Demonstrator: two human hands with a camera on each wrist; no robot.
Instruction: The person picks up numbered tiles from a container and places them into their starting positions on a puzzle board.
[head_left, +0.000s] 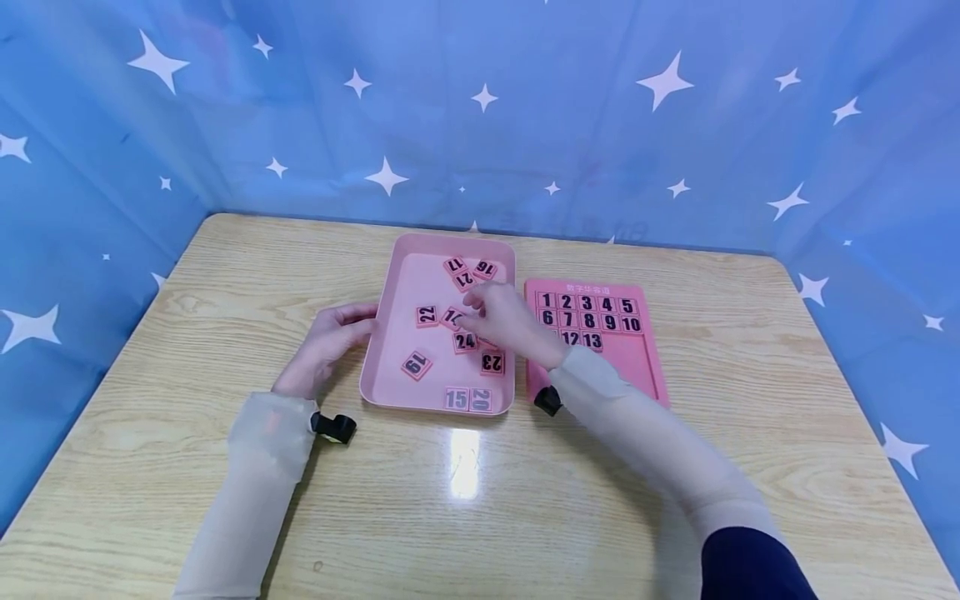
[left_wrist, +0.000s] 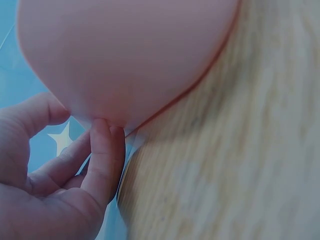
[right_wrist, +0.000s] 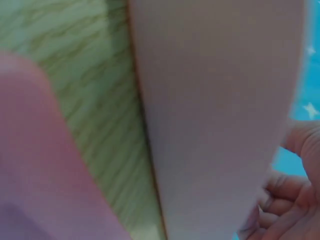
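Observation:
A pink tray [head_left: 397,275] holds several loose number tiles, among them 22 [head_left: 427,316], 19 [head_left: 416,365], 24 [head_left: 465,342] and 23 [head_left: 492,362]. My left hand [head_left: 326,337] touches the tray's left side; the left wrist view has its fingertips against the outer wall [left_wrist: 125,65]. Over the tray, my right hand [head_left: 513,321] reaches down with its fingertips at tile 14 [head_left: 451,317], partly covering it. In the right wrist view, the tray wall [right_wrist: 220,100] hides part of this hand. Right of the tray lies a pink number board [head_left: 630,358] with tiles in rows from 1.
At the tray's far end lie tiles 17 [head_left: 454,265], 16 [head_left: 485,268] and 21 [head_left: 464,281]. Grey-looking tiles 15 [head_left: 456,398] and 20 [head_left: 481,400] are by its near wall. A blue star-patterned curtain [head_left: 450,125] stands behind the wooden table [head_left: 360,517].

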